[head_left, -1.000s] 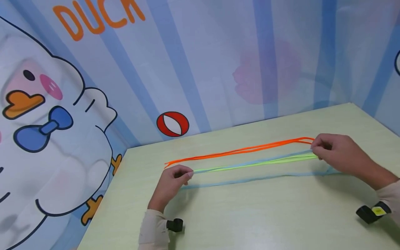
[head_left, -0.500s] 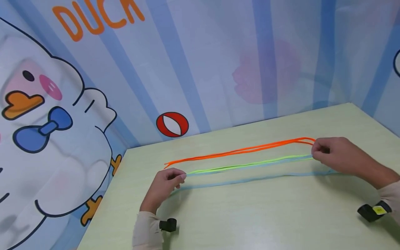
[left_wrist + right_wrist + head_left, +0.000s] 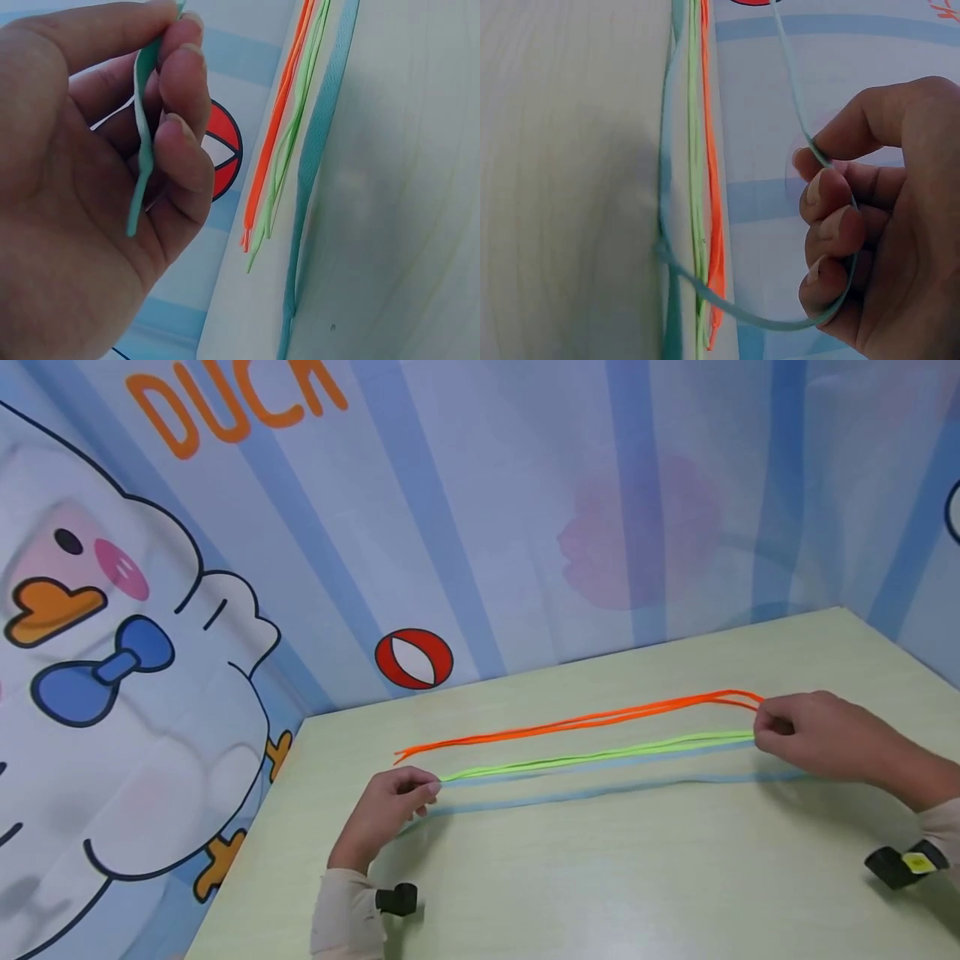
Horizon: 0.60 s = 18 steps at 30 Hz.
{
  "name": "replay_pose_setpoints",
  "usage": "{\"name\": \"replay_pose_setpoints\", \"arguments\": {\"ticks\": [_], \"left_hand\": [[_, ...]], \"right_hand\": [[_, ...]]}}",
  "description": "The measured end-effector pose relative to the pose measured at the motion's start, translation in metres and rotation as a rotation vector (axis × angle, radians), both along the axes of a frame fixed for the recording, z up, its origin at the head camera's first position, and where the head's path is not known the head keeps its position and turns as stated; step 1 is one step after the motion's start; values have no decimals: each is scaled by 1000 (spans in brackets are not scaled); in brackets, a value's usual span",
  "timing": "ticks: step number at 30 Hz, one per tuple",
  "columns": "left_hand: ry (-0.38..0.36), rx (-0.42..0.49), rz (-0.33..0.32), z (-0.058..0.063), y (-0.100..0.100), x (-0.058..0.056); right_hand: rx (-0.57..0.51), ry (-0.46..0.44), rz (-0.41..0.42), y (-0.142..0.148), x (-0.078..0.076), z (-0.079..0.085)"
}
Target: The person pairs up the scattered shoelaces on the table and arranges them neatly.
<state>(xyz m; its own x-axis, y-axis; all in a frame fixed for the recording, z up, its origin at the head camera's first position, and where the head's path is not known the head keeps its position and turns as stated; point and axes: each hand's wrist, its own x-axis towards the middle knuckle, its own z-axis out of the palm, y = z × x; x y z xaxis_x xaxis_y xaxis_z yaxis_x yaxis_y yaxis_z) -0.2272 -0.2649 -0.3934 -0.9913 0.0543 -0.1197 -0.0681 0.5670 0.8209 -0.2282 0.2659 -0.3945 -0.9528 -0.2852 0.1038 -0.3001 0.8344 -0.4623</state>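
Observation:
A light blue flat shoelace is stretched between my two hands above the table. My left hand pinches it near one end; in the left wrist view the short lace end hangs across the palm. My right hand pinches the other part between thumb and index finger, and in the right wrist view the lace loops down from the fingers towards the table. Another blue length lies along the table nearer me; whether it is the same lace I cannot tell. Green shoelaces lie just beyond the held lace.
Orange shoelaces lie farthest back, roughly parallel to the green ones. The pale table meets a printed cloth backdrop with a duck and a red ball picture. Black cameras sit on both wrists.
My left hand has moved left and a little nearer me; my right hand has come slightly lower. The taut blue shoelace now appears on the near side of the green ones instead of across them.

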Motion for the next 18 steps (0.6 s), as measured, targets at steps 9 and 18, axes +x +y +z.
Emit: {"name": "replay_pose_setpoints", "arguments": {"ticks": [9, 18], "left_hand": [[-11, -38, 9, -1, -2, 0], [-12, -40, 30, -5, -10, 1]], "right_hand": [[101, -20, 16, 3, 4, 8], [137, -29, 50, 10, 4, 9]]}}
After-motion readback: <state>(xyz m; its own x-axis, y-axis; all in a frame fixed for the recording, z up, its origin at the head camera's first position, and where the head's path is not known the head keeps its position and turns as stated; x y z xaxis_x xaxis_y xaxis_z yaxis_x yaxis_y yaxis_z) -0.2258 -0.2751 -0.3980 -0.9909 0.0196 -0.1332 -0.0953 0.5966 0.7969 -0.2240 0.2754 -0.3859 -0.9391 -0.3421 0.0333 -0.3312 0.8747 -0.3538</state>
